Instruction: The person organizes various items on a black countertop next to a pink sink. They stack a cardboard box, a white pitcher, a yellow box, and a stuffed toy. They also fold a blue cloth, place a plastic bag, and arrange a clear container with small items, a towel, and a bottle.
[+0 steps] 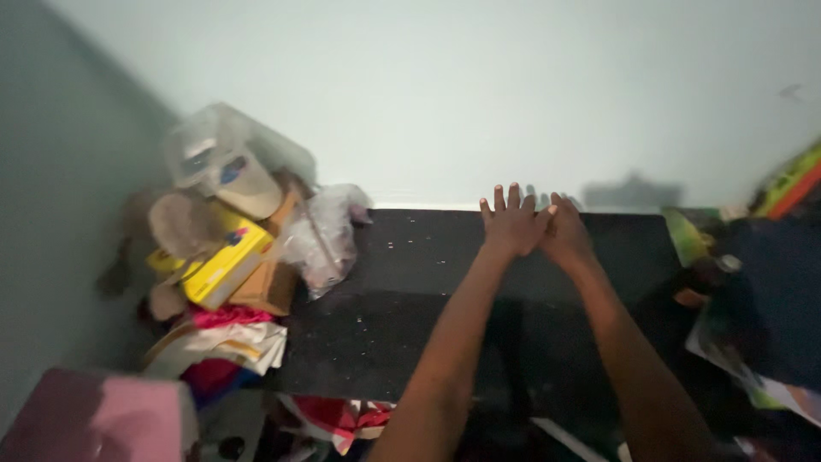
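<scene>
A pale wall [479, 94] fills the top of the view, meeting a darker wall at the left to form a corner. Below it lies a black bench [402, 291], its top dusted with small light specks, its far edge against the wall.

To the left of the bench sits a heap of clutter in the corner: a clear plastic tub [224, 145] on top, a yellow box [224, 261] lower down with a brown cardboard box [267, 287] beside it, and a crumpled clear plastic bag [323, 238] touching the bench's left end. Under these lie papers and red cloth. A pink block [94, 419] shows at the bottom left corner, blurred. On the right, dark and green things crowd the bench's edge — too blurred to name.

Your two arms reach forward over the bench. Your left hand [510, 224] rests flat near the far edge, fingers spread and straight, its grip fully open and holding nothing. Your right hand [564, 233] lies just beside it, touching it at the thumb side — also flat and open, with nothing in its grip.
</scene>
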